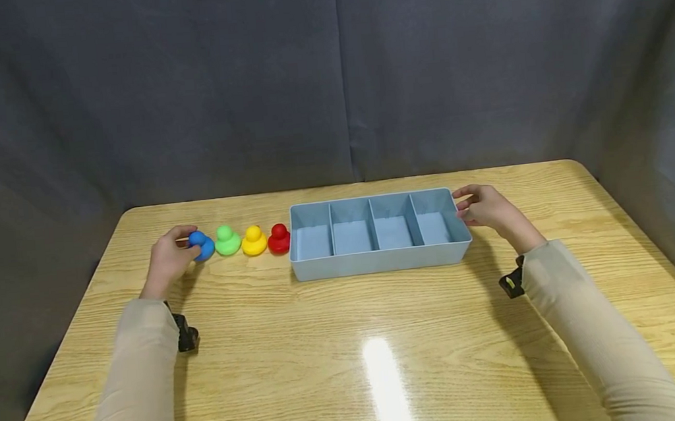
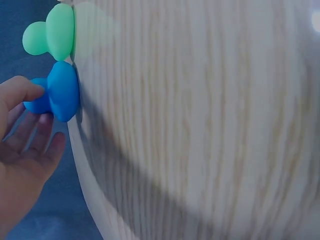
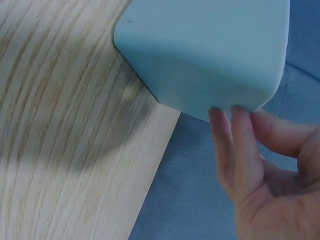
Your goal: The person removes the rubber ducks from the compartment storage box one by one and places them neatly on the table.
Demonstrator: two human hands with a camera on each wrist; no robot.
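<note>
The person's left hand [image 1: 169, 258] is at the far left end of a row of toy ducks, thumb and fingers curled round the blue duck [image 1: 200, 245] in a light pinch; in the left wrist view the thumb tip lies on the duck's head while the other fingers sit behind it. The duck rests on the wooden table [image 1: 348, 342], upright, first in a line with the green duck [image 1: 227, 240] just beside it, then the yellow duck [image 1: 254, 240] and the red duck [image 1: 279, 239], which nearly touches the tray.

The right hand [image 1: 483, 207] is at the right end of the pale blue divided tray [image 1: 377, 261], fingers gently bent with their tips against the end wall, thumb above the rim. It looks like a steadying touch rather than a full grasp, perhaps to keep the tray from sliding.

The tray has four compartments side by side, all bare. The blue duck is smooth, matte and rounded, a small ball of a head on a fatter body, one solid colour throughout.
</note>
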